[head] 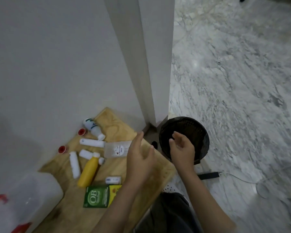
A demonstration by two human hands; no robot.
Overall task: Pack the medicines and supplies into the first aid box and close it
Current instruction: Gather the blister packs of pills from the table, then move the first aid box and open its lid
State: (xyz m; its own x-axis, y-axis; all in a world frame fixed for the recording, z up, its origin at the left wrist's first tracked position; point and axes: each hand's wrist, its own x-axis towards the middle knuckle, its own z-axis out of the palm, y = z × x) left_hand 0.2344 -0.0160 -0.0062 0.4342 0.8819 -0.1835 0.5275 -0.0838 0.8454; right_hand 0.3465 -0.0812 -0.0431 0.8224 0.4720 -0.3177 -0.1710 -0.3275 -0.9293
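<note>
Currently I find both hands empty. My left hand (140, 158), centre frame, is spread flat with fingers extended above the board (118, 130); my right hand (181, 149), just right of it, is loosely curled and holds nothing, hovering over a black bin (203, 142) on the marble floor.

The box (22, 200), translucent with red fittings, sits at lower left, blurred; I cannot tell whether its lid is open. Nothing visible is packed. Laid out on the board: a yellow bottle (88, 172), a green carton (97, 196), a green-banded bottle (92, 127), several white tubes (74, 164), two red caps (81, 132), a clear pouch (117, 149) and a small vial (113, 180).

Assessment: packing stage, at or near its start. The next move calls for the left hand to descend on the nearest item, probably the pouch just beside it, close on it, and carry it down-left to the box.
</note>
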